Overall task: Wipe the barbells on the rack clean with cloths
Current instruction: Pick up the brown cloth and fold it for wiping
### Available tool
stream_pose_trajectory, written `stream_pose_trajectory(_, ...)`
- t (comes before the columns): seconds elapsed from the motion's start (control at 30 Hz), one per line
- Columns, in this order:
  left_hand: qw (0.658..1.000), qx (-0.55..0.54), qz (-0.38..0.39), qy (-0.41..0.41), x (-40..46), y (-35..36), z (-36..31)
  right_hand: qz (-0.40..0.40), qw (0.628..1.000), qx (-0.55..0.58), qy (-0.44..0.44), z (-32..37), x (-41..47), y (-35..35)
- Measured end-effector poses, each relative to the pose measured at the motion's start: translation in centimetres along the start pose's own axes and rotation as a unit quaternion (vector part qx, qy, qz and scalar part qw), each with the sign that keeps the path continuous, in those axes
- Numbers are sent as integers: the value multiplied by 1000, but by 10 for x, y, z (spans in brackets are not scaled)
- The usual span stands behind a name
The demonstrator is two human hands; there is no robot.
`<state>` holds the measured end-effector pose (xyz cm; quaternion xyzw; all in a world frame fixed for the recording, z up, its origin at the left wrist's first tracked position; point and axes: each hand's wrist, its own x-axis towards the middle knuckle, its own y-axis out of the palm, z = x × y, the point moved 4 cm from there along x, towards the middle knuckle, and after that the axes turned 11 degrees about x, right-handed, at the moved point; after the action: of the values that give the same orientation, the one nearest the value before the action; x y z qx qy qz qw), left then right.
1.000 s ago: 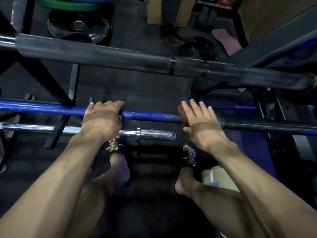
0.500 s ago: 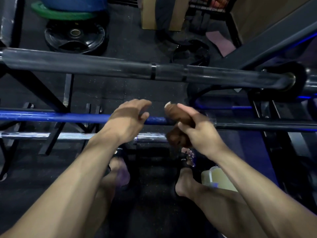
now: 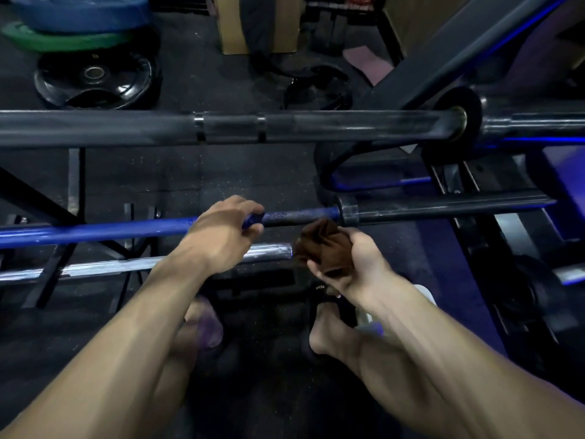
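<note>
A: State the nearest items, bottom of the frame.

B: Two bare forearms enter from the lower corners. Between them, two feet stand on the dark floor.

A: Left hand?

B: The left hand, centre frame, is curled round the blue bar; the fingers wrap over the shaft from the top. That bar runs level from the left edge to a dark collar right of centre, then continues as a dark sleeve toward the right.

A: Right hand?

B: The right hand, just right of the left one, is clenched on a bunched brown cloth. The two hands are near each other but apart.

A: Where is the cloth relative to the bars?

B: It sits just below the blue bar, short of the collar, and over the right end of the chrome bar. Whether it touches either bar cannot be determined.

A: The chrome bar?

B: It lies just below the blue bar, running from the left edge and passing under the left wrist.

A: Further back?

B: A thick grey bar spans the frame's upper half. Beyond it, upper left, a black plate lies flat beside a stack with a green plate under a blue plate.
</note>
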<state>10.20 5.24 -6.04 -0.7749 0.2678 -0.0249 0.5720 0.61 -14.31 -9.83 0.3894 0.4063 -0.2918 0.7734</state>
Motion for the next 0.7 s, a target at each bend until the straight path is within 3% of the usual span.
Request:
stream_pose_trajectory(0.1,1000,5,5,-6,1,0,0,-8,995,46,-85,-4,8,7)
stream_pose_trajectory(0.47,1000,8,-8,-14,3,1,0,-100,974,-61,-195,-26,20,40)
stream_pose_trajectory(0.7,1000,14,-6,-18,1,1,-2,-44,994,-3,-101,-22,17,35)
